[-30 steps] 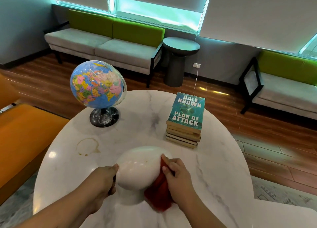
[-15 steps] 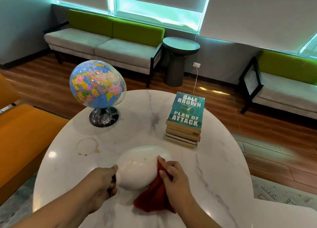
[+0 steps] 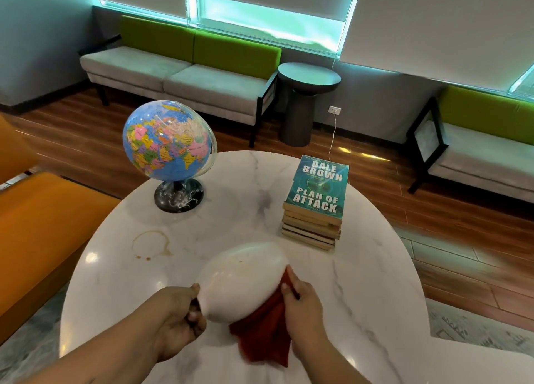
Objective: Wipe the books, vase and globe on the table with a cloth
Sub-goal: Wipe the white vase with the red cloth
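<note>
your left hand [image 3: 176, 317] is curled round the narrow end of the smooth white egg-shaped vase [image 3: 242, 279], tipped sideways at the near side of the round white marble table [image 3: 361, 297]; your right hand [image 3: 303, 305] grips the dark red cloth [image 3: 265, 334], pressing it against the vase's right flank; further back, the stack of worn paperback books [image 3: 313, 210] on the right, the colourful plastic globe [image 3: 167, 144] on the left

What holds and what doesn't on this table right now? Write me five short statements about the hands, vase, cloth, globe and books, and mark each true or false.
1. The left hand grips the white vase by its narrow end. True.
2. The right hand presses a blue cloth against the vase. False: the cloth is red.
3. The globe stands on a dark base on the table. True.
4. The vase stands upright. False: it is tipped onto its side.
5. The books lie scattered singly. False: they form one stack, a teal cover on top.
</note>
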`<action>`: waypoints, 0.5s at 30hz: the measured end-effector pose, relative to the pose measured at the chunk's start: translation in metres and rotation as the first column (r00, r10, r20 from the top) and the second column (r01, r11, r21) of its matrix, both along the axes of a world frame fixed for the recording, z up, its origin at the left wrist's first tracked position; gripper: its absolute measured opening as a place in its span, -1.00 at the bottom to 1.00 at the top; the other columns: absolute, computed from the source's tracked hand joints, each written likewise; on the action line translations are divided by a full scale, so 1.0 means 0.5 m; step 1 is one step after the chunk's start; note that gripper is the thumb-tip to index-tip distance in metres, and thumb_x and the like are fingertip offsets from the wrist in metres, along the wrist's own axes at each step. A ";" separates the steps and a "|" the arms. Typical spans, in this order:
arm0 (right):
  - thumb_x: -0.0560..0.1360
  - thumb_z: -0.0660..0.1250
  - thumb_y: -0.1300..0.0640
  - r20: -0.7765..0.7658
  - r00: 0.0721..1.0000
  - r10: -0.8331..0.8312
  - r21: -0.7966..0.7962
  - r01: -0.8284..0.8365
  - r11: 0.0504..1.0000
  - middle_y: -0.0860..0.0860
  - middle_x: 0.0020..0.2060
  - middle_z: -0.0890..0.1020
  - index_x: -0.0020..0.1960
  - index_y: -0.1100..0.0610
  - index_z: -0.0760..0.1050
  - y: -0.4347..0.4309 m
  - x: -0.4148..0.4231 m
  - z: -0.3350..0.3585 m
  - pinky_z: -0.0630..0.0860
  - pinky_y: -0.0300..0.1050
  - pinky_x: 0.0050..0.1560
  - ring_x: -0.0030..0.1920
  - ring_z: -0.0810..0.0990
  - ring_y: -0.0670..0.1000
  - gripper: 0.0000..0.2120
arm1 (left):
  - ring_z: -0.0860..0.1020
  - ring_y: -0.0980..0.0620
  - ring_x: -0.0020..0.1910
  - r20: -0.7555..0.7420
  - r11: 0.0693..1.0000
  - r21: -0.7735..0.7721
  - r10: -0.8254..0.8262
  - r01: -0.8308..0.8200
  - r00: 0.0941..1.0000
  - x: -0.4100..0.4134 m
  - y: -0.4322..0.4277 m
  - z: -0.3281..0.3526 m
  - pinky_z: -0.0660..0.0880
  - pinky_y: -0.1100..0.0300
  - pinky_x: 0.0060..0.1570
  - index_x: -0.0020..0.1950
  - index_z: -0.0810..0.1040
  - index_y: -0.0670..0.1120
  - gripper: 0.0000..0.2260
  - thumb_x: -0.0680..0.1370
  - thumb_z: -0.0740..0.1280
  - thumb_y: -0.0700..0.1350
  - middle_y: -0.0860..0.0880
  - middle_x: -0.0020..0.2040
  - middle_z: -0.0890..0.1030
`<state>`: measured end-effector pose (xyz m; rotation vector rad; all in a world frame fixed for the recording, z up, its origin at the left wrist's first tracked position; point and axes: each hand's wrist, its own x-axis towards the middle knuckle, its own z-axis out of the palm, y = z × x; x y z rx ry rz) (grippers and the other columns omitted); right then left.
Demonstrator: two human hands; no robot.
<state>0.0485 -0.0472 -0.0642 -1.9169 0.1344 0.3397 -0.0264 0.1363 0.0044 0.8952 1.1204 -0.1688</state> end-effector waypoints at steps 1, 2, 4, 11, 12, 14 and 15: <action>0.59 0.23 0.12 -0.049 0.999 -0.010 -0.011 0.009 1.000 -0.10 -0.01 0.48 0.38 -0.13 0.40 -0.002 0.004 -0.001 0.38 -0.19 0.27 0.04 0.48 -0.08 -0.62 | 0.15 0.11 -0.61 -0.006 1.000 -0.012 0.004 -0.004 1.000 -0.001 -0.002 -0.003 0.31 0.29 -0.55 -0.04 0.43 -0.25 -0.83 0.66 0.15 -0.19 -0.07 -0.46 0.35; 0.60 0.21 0.12 -0.047 0.999 0.000 -0.021 -0.001 1.000 -0.10 0.00 0.47 0.39 -0.14 0.37 0.000 -0.001 0.006 0.36 -0.18 0.28 0.04 0.47 -0.08 -0.61 | 0.15 0.11 -0.61 -0.015 1.000 -0.027 0.009 -0.010 1.000 -0.002 -0.003 -0.006 0.32 0.30 -0.57 -0.03 0.43 -0.25 -0.83 0.66 0.14 -0.19 -0.08 -0.42 0.36; 0.58 0.24 0.16 0.064 0.995 0.071 -0.037 -0.069 0.997 -0.13 0.01 0.43 0.33 -0.23 0.34 0.016 -0.032 0.022 0.29 -0.31 0.27 0.00 0.45 -0.19 -0.59 | 0.14 0.10 -0.59 -0.028 0.998 -0.055 0.028 -0.030 0.999 -0.002 -0.003 -0.015 0.34 0.30 -0.61 -0.01 0.42 -0.25 -0.83 0.67 0.12 -0.18 -0.11 -0.36 0.37; 0.55 0.29 0.25 0.216 0.955 0.205 -0.039 -0.201 0.979 -0.17 -0.02 0.44 0.23 -0.25 0.45 0.020 -0.047 0.028 0.26 -0.49 0.22 0.08 0.45 -0.28 -0.57 | 0.15 0.09 -0.61 -0.042 0.995 -0.091 0.028 -0.032 0.999 0.000 0.003 -0.023 0.37 0.26 -0.65 0.00 0.41 -0.25 -0.81 0.68 0.10 -0.16 -0.11 -0.35 0.36; 0.56 0.27 0.22 0.177 0.970 0.164 -0.046 -0.158 0.986 -0.14 -0.01 0.46 0.26 -0.23 0.45 0.015 -0.026 0.026 0.30 -0.42 0.22 0.05 0.47 -0.24 -0.59 | 0.15 0.08 -0.59 -0.040 0.996 -0.088 0.026 -0.030 0.999 0.000 0.003 -0.023 0.37 0.26 -0.65 0.01 0.41 -0.25 -0.81 0.68 0.10 -0.16 -0.11 -0.35 0.36; 0.59 0.22 0.17 0.083 0.991 0.103 -0.112 -0.094 0.989 -0.08 0.01 0.48 0.34 -0.10 0.46 0.006 0.011 0.025 0.34 -0.28 0.22 0.02 0.48 -0.14 -0.64 | 0.15 0.08 -0.57 -0.040 0.997 -0.073 0.020 -0.023 0.999 -0.001 -0.002 -0.023 0.37 0.26 -0.64 0.00 0.41 -0.25 -0.82 0.67 0.11 -0.17 -0.12 -0.36 0.37; 0.60 0.20 0.15 0.068 0.993 0.101 -0.155 -0.089 0.984 -0.07 0.02 0.48 0.36 -0.04 0.45 0.005 0.019 0.027 0.34 -0.24 0.23 0.03 0.47 -0.09 -0.65 | 0.15 0.09 -0.59 -0.038 0.998 -0.067 0.019 -0.022 0.999 -0.002 -0.004 -0.024 0.37 0.26 -0.63 0.00 0.41 -0.25 -0.82 0.67 0.11 -0.17 -0.11 -0.37 0.36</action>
